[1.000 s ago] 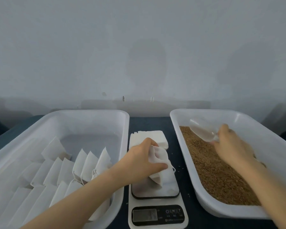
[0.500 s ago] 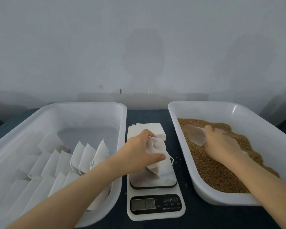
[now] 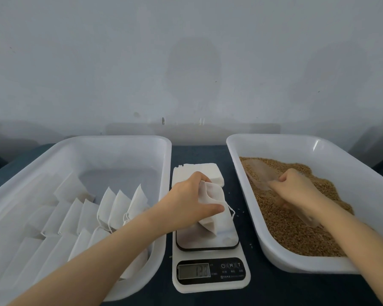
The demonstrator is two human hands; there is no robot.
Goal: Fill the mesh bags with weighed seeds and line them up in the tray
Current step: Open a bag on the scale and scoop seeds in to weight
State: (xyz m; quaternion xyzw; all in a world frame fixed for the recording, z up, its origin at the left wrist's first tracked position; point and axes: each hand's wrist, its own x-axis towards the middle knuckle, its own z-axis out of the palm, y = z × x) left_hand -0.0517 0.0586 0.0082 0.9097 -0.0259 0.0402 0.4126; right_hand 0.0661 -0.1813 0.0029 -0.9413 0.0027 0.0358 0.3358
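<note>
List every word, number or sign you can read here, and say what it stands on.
"13" then a blurred digit, perhaps 8: display of the scale.
Power sign, "M", "T": the scale's buttons.
Small print under the buttons and the brand line: too small to read.
No other text.

- The scale (image 3: 210, 272): white body, black panel with pale symbols, grey display, plate rimmed in black.
- The bag tray (image 3: 119, 140), left of the scale: plain white, the bags (image 3: 117, 204) in it white too.
- The seed tray (image 3: 274, 138), right of the scale: white; its seeds (image 3: 296, 235) speckled golden brown.
- The scoop (image 3: 261, 175) in my right hand (image 3: 296, 191): clear, faintly frosted.
- The bag (image 3: 212, 195) in my left hand (image 3: 186, 206): white.
- The stack (image 3: 199, 171) behind the scale: white.
- The table (image 3: 199, 153): dark blue.
</note>
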